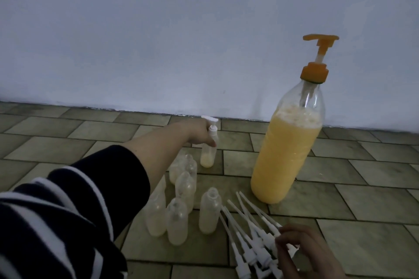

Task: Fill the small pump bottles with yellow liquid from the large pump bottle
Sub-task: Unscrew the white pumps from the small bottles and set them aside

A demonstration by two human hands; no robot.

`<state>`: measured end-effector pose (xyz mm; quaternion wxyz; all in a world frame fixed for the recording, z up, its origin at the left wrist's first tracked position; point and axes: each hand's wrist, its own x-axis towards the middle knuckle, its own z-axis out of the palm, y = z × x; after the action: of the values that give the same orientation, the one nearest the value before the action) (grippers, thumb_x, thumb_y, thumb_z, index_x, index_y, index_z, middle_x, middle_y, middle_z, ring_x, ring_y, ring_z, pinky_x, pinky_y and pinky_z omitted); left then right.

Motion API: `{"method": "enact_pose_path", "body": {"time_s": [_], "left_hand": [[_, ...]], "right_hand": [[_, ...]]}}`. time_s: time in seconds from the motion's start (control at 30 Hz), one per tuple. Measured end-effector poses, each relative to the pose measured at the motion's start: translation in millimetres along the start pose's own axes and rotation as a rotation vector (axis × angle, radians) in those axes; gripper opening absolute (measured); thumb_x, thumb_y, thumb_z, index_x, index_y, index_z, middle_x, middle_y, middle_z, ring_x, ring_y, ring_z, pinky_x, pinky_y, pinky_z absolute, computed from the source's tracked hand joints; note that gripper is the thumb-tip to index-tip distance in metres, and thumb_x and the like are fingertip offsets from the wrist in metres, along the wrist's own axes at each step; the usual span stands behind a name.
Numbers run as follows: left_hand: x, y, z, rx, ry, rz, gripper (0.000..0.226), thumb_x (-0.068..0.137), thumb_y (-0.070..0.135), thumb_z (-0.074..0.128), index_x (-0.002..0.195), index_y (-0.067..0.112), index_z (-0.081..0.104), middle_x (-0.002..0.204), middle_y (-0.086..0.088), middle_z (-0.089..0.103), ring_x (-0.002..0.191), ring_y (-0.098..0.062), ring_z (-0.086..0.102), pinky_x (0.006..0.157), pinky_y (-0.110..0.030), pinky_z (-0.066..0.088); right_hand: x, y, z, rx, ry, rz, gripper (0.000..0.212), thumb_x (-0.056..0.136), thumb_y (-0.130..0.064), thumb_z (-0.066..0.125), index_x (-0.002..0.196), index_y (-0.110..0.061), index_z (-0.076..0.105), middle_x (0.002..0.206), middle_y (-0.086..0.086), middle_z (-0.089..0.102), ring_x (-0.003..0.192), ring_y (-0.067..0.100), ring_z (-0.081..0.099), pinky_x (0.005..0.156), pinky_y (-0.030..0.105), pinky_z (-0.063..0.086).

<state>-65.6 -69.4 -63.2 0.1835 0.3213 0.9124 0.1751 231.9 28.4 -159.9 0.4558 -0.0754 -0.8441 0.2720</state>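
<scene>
Head view — tiled floor (374, 235) meets pale wall (158, 29).

The left forearm (145, 161) hides parts of 2 uncapped small bottles (181, 188). The right hand (303, 253) is cut off by the bottom edge.

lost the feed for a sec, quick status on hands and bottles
Left hand grips capped small bottle, a little yellow inside. Right hand on loose pump tops. Open small bottles uncapped; large pump bottle upright, nothing blocking.
</scene>
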Motion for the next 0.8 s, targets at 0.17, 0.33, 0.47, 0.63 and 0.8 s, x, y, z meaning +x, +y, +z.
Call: {"method": "enact_pose_path", "body": {"time_s": [0.17,0.33,0.47,0.63,0.8], "left_hand": [[-19.3,6.4,-18.9,-0.407,0.205,0.148,0.035,0.088,0.033,0.062,0.115,0.011,0.061,0.115,-0.003,0.062,0.105,-0.019,0.058,0.086,-0.027,0.045],[-66.9,26.8,-33.8,-1.473,0.260,0.424,0.021,0.095,0.031,0.049,0.099,0.011,0.055,0.096,-0.005,0.063,0.094,-0.024,0.063,0.091,-0.040,0.053],[-102.4,38.6,-38.8,-1.787,0.275,0.464,0.036,0.095,0.044,0.041,0.108,0.011,0.049,0.098,-0.011,0.064,0.099,-0.032,0.063,0.090,-0.046,0.053],[-135.8,42.1,-28.6,-1.256,0.220,0.346,0.059,0.081,0.061,0.048,0.113,0.012,0.050,0.092,-0.006,0.055,0.069,-0.017,0.060,0.076,-0.038,0.054],[-148.1,44.2,-8.8,-0.690,0.236,0.366,0.022,0.089,0.039,0.057,0.099,0.020,0.050,0.082,-0.002,0.062,0.080,-0.017,0.062,0.081,-0.043,0.050]], "right_hand": [[39.8,-21.0,-16.8,-0.006,-0.038,0.091,0.009,0.078,-0.031,0.058,0.083,-0.038,0.055,0.089,-0.016,0.061,0.087,-0.006,0.056,0.077,0.003,0.039],[114.2,-77.5,-33.5,0.383,-0.010,0.370,0.015,0.077,-0.022,0.064,0.086,-0.033,0.065,0.087,-0.009,0.069,0.086,0.004,0.064,0.065,0.017,0.052],[168.6,-118.8,-37.9,0.562,-0.041,0.294,0.015,0.085,-0.017,0.063,0.093,-0.029,0.068,0.089,-0.009,0.071,0.085,0.000,0.066,0.071,0.010,0.050],[201.2,-133.7,-12.8,0.392,-0.258,0.321,0.010,0.087,-0.034,0.062,0.092,-0.028,0.068,0.089,-0.009,0.070,0.082,0.003,0.064,0.071,0.018,0.051],[194.6,-131.3,12.4,0.335,-0.328,0.422,0.034,0.078,-0.035,0.073,0.087,-0.003,0.071,0.088,0.019,0.068,0.073,0.022,0.061,0.069,0.033,0.050]]}}
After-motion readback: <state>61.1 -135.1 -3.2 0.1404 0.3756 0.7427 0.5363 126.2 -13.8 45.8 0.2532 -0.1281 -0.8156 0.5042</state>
